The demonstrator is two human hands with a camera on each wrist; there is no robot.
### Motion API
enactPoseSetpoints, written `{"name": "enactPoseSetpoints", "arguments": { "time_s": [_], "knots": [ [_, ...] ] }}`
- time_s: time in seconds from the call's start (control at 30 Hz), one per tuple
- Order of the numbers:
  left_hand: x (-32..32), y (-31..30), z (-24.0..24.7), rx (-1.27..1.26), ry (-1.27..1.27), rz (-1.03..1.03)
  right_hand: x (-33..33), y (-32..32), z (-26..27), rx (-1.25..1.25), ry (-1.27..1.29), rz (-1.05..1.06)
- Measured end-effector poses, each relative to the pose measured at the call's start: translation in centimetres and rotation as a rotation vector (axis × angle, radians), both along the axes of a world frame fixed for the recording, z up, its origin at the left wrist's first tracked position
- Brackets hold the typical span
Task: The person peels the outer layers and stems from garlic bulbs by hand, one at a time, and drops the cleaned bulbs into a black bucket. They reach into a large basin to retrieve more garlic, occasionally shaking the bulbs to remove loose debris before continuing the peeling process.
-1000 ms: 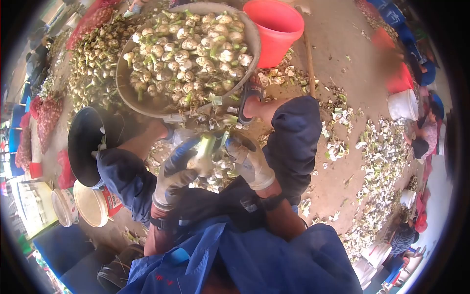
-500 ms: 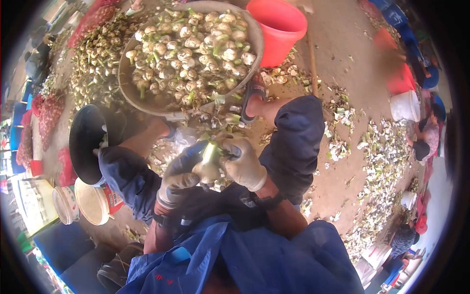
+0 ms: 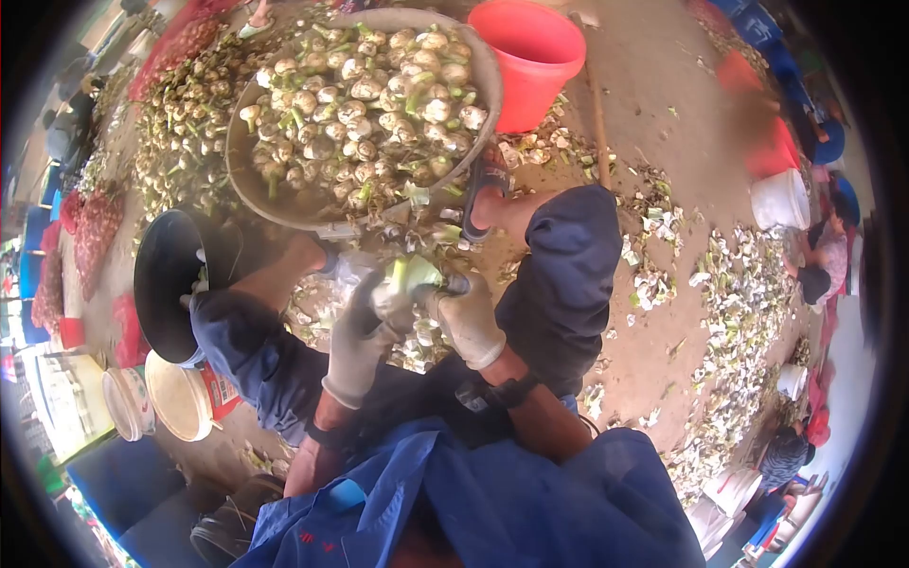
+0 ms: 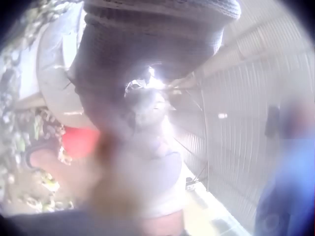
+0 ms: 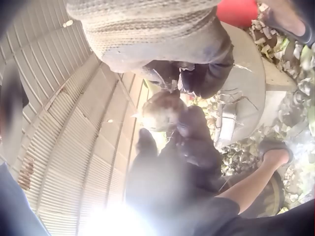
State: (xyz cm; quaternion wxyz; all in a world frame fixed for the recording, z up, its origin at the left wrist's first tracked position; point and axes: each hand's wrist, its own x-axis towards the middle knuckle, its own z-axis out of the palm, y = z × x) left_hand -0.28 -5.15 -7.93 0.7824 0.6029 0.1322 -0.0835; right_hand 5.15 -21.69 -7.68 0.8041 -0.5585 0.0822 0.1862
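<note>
In the head view both hands, in pale work gloves with dark palms, meet between the knees. A garlic bulb (image 3: 391,298) with a short green stem sits in my left hand (image 3: 356,355), whose fingers curl round it. The stem tilts up and to the right. My right hand (image 3: 472,327) is right beside the bulb, its curled fingers and thumb against the stem side. In the right wrist view the right hand (image 5: 162,42) bends over the bulb (image 5: 163,109), with a small pale strip between its dark fingertips. The left wrist view is blurred by glare.
A wide basin (image 3: 242,166) heaped with garlic bulbs stands in front, a red bucket (image 3: 530,80) behind its right side. A black bucket (image 3: 156,284) is at the left knee. A wooden stick (image 3: 598,133) and garlic trimmings (image 3: 743,322) lie on the floor.
My left hand has turned and moved slightly right with the garlic bulb. Its stem, more upright before, now leans toward the right hand. The right hand stays beside the bulb.
</note>
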Motion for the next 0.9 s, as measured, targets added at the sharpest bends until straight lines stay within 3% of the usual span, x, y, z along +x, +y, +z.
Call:
{"name": "enactPoseSetpoints", "arguments": {
  "time_s": [0.1, 0.13, 0.17, 0.23, 0.27, 0.3, 0.37, 0.4, 0.47, 0.5, 0.57, 0.6, 0.67, 0.7, 0.77, 0.8, 0.87, 0.9],
  "knots": [
    [0.3, 0.4, 1.7, -0.017, 0.046, -0.005, 0.4, -0.9, -0.4, 0.228, 0.079, 0.054],
    [0.2, 0.6, 2.5, -0.111, 0.065, -0.046, 0.6, -1.5, -0.1, 0.525, 0.064, 0.054],
    [0.1, 0.6, 3.2, -0.206, 0.085, -0.087, 0.5, -1.9, -1.2, 0.525, 0.066, 0.051],
    [0.0, 0.5, 3.9, -0.259, 0.054, -0.106, 0.4, -2.4, -4.2, 0.382, 0.010, 0.084],
    [0.0, 0.7, 4.0, -0.320, 0.026, -0.131, 0.4, -2.4, -3.4, 0.049, -0.300, 0.065],
    [-0.2, 0.9, 4.1, -0.382, 0.001, -0.155, 0.3, -2.7, -2.8, 0.048, -0.297, 0.061],
    [-0.3, 1.4, 3.7, -0.351, 0.024, -0.137, 0.1, -3.4, -2.1, -0.545, -0.773, 0.167],
    [-0.2, 1.9, 3.5, -0.237, 0.044, -0.118, -0.1, -3.3, -2.0, -0.545, -0.774, 0.169],
    [-0.5, 2.6, 2.8, -0.111, 0.057, -0.072, -0.7, -2.9, -1.9, -0.103, -0.384, 0.051],
    [-0.4, 3.1, 2.4, -0.111, 0.058, -0.071, -0.5, -3.3, -1.7, -0.103, -0.384, 0.052],
    [-0.4, 4.2, 1.8, -0.155, 0.174, -0.108, 0.0, -4.3, -1.3, -0.511, -0.693, 0.274],
    [-0.7, 3.8, 1.4, -0.068, -0.038, -0.110, 0.0, -4.1, -1.5, -0.507, -0.696, 0.281],
    [-0.2, 3.0, 3.2, 0.028, 0.010, -0.078, -0.1, -3.7, -2.1, -0.123, -0.288, 0.232],
    [-0.1, 2.7, 4.1, 0.121, 0.062, -0.050, 0.0, -3.2, -1.3, -0.122, -0.286, 0.239],
    [0.1, 2.5, 4.3, 0.084, 0.077, 0.008, 0.5, -2.4, 0.5, 0.635, 0.116, 0.149],
    [0.0, 2.5, 4.2, 0.083, 0.093, 0.028, 0.3, -2.3, -0.4, 0.634, 0.118, 0.155],
    [-0.2, 2.4, 3.7, 0.030, 0.102, 0.088, 0.3, -2.5, -2.6, 0.032, -0.125, 0.137],
    [-0.3, 2.5, 3.7, 0.031, 0.100, 0.097, 0.7, -2.6, -3.0, 0.034, -0.126, 0.146]
  ]
}}
